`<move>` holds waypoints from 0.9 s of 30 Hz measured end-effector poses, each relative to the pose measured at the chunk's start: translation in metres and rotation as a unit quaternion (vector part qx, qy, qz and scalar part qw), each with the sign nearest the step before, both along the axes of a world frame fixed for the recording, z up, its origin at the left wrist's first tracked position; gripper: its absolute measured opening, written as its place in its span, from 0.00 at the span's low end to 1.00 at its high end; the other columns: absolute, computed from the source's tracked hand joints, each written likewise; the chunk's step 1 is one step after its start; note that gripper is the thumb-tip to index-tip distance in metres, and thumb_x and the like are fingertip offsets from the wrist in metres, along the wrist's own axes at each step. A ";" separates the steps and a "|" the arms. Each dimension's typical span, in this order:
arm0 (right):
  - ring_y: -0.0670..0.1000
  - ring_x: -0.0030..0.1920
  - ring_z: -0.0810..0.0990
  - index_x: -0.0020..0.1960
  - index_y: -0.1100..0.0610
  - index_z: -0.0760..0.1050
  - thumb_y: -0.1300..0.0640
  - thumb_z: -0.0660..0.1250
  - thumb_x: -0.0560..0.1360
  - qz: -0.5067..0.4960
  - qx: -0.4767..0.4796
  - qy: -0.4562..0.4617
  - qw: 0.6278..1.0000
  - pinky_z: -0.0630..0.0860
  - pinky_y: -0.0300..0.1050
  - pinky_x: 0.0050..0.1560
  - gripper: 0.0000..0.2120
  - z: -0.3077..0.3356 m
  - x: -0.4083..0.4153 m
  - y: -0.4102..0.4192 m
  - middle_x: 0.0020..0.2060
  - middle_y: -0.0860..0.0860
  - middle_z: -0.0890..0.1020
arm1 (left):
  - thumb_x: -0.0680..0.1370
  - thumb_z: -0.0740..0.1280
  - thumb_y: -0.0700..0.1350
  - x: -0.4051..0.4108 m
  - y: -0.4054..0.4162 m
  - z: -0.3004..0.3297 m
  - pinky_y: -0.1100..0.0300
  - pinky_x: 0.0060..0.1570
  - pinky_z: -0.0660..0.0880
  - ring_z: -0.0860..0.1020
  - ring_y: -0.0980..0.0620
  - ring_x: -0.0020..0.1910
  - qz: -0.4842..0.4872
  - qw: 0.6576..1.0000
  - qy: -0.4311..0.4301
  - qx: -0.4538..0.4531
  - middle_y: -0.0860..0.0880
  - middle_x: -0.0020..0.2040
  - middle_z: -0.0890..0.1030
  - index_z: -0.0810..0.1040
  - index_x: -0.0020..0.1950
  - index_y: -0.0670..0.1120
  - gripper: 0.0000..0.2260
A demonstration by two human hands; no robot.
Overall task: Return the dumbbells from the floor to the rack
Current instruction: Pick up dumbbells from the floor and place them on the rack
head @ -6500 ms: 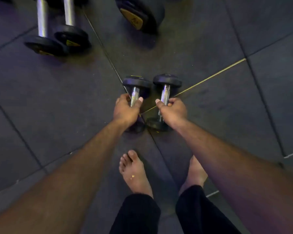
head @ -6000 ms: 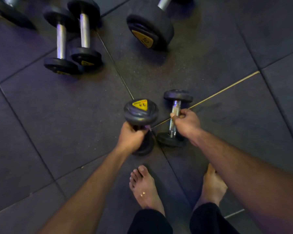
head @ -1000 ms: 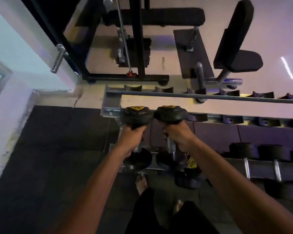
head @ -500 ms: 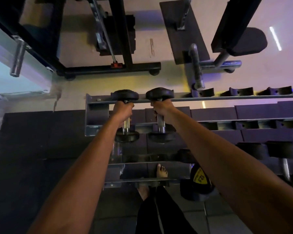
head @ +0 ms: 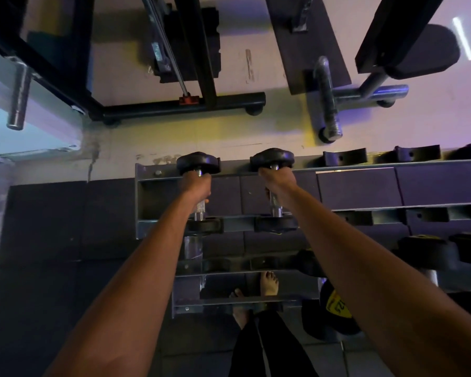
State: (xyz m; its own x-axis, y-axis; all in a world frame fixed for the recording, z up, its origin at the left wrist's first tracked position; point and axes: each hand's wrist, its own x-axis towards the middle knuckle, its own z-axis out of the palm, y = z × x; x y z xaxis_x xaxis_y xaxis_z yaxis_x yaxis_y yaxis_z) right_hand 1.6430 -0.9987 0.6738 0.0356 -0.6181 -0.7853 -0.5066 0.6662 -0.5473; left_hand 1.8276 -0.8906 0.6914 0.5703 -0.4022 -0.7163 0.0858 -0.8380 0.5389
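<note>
Two small black dumbbells with chrome handles lie across the top tier of the grey metal rack (head: pixel 147 202), at its left end. My left hand (head: pixel 196 185) is closed around the handle of the left dumbbell (head: pixel 198 161). My right hand (head: pixel 279 182) grips the handle of the right dumbbell (head: pixel 272 159). Each dumbbell's far head sits on the back rail and its near head on the front rail. Both arms are stretched forward over the rack.
Empty black cradles (head: pixel 344 159) run along the top tier to the right. Larger dumbbells (head: pixel 424 251) sit on the lower right tier, and one with a yellow label (head: pixel 335 306) is below. A mirror behind reflects gym machines. My bare feet (head: pixel 268 284) stand under the rack.
Since 6 s ago I lifted both dumbbells off the floor and carried them to the rack. In the last half second they settled onto the top tier rails, slightly farther apart.
</note>
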 end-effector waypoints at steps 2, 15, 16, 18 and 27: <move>0.53 0.47 0.82 0.64 0.60 0.76 0.51 0.72 0.77 0.029 -0.027 0.027 0.999 0.80 0.47 0.46 0.20 0.009 -0.003 0.010 0.51 0.55 0.82 | 0.78 0.65 0.45 -0.011 0.007 0.009 0.56 0.38 0.77 0.79 0.48 0.44 0.038 0.999 -0.018 0.028 0.45 0.49 0.79 0.72 0.66 0.41 0.17; 0.49 0.43 0.85 0.51 0.61 0.84 0.57 0.73 0.80 -0.109 -0.364 -0.133 0.915 0.82 0.45 0.47 0.07 0.150 -0.155 0.130 0.42 0.56 0.87 | 0.82 0.67 0.49 -0.176 0.085 0.149 0.68 0.47 0.78 0.81 0.60 0.49 -0.258 0.897 -0.098 -0.347 0.53 0.54 0.82 0.80 0.57 0.51 0.06; 0.50 0.43 0.85 0.51 0.59 0.85 0.56 0.73 0.80 -0.140 -0.368 -0.120 0.911 0.83 0.49 0.46 0.06 0.155 -0.181 0.147 0.42 0.56 0.87 | 0.81 0.67 0.49 -0.196 0.086 0.155 0.66 0.46 0.78 0.81 0.59 0.48 -0.284 0.886 -0.091 -0.356 0.54 0.53 0.83 0.81 0.55 0.51 0.05; 0.54 0.42 0.86 0.48 0.54 0.85 0.52 0.74 0.79 -0.207 -0.376 -0.096 0.898 0.83 0.56 0.47 0.06 0.167 -0.232 0.186 0.41 0.56 0.88 | 0.81 0.67 0.49 -0.243 0.090 0.164 0.65 0.44 0.77 0.81 0.59 0.46 -0.338 0.862 -0.078 -0.369 0.54 0.49 0.84 0.81 0.53 0.51 0.05; 0.48 0.43 0.86 0.52 0.60 0.86 0.56 0.73 0.80 -0.486 -0.384 0.037 0.784 0.83 0.44 0.48 0.07 0.218 -0.522 0.444 0.44 0.55 0.89 | 0.80 0.67 0.53 -0.567 0.210 0.202 0.51 0.48 0.80 0.82 0.54 0.45 -0.641 0.658 0.046 -0.392 0.52 0.47 0.84 0.80 0.53 0.51 0.08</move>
